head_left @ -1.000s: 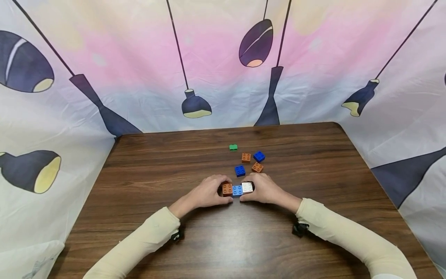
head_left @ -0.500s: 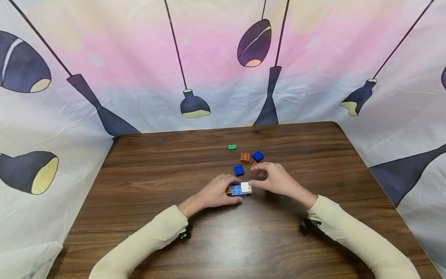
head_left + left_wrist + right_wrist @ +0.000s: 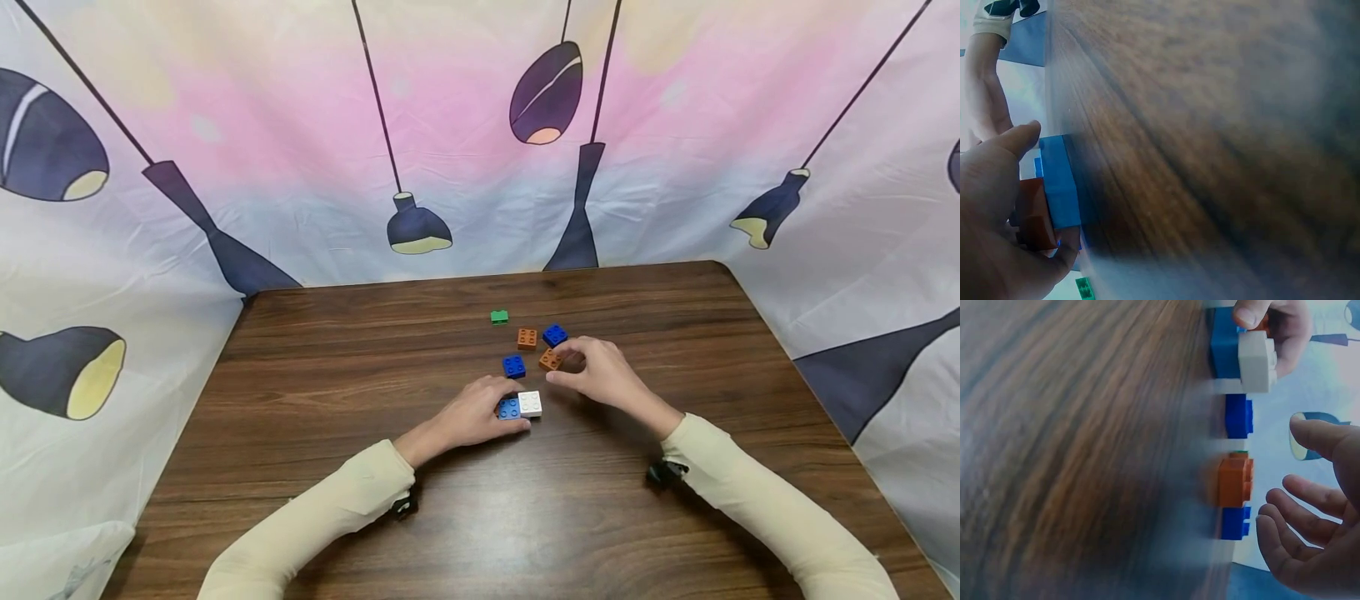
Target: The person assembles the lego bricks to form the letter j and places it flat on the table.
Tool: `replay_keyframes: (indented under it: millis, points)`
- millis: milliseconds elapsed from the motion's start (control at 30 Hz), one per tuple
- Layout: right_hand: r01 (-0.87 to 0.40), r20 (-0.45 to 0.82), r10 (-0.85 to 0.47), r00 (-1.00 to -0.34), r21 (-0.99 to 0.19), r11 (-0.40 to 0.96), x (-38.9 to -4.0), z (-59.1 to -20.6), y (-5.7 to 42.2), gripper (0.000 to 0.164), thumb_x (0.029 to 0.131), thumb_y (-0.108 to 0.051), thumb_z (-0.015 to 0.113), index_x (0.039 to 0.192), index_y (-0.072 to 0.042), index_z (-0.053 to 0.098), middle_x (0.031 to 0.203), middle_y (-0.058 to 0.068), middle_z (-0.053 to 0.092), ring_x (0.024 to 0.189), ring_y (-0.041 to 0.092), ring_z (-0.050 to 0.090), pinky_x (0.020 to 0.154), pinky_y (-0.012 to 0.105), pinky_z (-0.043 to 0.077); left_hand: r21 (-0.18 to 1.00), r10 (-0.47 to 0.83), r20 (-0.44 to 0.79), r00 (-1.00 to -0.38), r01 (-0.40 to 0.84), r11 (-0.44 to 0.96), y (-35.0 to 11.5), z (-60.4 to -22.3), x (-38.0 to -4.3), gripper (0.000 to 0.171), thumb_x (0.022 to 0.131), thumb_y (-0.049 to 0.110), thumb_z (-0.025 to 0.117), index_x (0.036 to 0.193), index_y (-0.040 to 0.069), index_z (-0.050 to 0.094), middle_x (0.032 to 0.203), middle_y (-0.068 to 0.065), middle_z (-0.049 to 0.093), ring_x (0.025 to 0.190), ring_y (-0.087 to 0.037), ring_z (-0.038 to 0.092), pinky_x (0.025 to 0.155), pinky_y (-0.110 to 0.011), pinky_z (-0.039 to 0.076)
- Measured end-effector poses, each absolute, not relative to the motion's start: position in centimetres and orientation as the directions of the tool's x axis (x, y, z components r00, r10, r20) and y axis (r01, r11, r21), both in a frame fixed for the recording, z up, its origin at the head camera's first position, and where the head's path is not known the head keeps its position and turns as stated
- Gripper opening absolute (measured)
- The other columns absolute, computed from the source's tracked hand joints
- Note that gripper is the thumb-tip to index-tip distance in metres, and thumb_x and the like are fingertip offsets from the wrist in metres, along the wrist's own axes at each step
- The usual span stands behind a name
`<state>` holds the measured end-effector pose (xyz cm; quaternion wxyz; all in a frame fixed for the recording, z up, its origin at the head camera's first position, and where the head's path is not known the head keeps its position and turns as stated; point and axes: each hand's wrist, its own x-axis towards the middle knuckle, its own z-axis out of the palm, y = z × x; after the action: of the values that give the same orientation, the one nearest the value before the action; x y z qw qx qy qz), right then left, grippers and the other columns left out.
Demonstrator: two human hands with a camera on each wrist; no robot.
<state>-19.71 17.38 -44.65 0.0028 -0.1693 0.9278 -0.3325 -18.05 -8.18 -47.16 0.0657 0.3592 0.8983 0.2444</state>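
A short row of joined bricks lies on the wooden table [image 3: 337, 367]: a blue brick [image 3: 510, 407] and a white brick [image 3: 530, 403] show, while the orange end is hidden under my left hand [image 3: 491, 404]. That hand grips the row's left end; in the left wrist view its thumb [image 3: 1013, 140] and fingers close round the blue brick [image 3: 1060, 187] and orange brick [image 3: 1034, 212]. My right hand [image 3: 564, 364] hovers with loosely curled fingers [image 3: 1297, 537] around a loose orange brick [image 3: 550, 359] and does not touch it.
More loose bricks lie just beyond the hands: a blue one [image 3: 513, 366], an orange one [image 3: 527, 337], another blue one [image 3: 555, 335] and a small green one [image 3: 499, 317]. A printed cloth backdrop [image 3: 480, 125] surrounds the table's far and side edges.
My right hand let go of the row's white end and moved away and right to the loose orange brick. My left hand slid further over the row's orange end.
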Motion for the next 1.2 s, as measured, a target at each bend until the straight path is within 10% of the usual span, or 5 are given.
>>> replay_keyframes:
  millis: [1200]
  points:
    - [-0.225, 0.044, -0.238, -0.970, -0.529, 0.818, -21.9, -46.8, 16.5, 0.047, 0.085, -0.037, 0.085, 0.116, -0.002, 0.074, 0.104, 0.012, 0.075, 0.085, 0.023, 0.068, 0.075, 0.044, 0.053, 0.486, 0.656, 0.080, -0.751, 0.603, 0.632, -8.1, -47.7, -18.3, 0.040, 0.092, 0.038, 0.077, 0.119, 0.010, 0.070, 0.116, -0.005, 0.070, 0.099, -0.017, 0.061, 0.081, -0.036, 0.048]
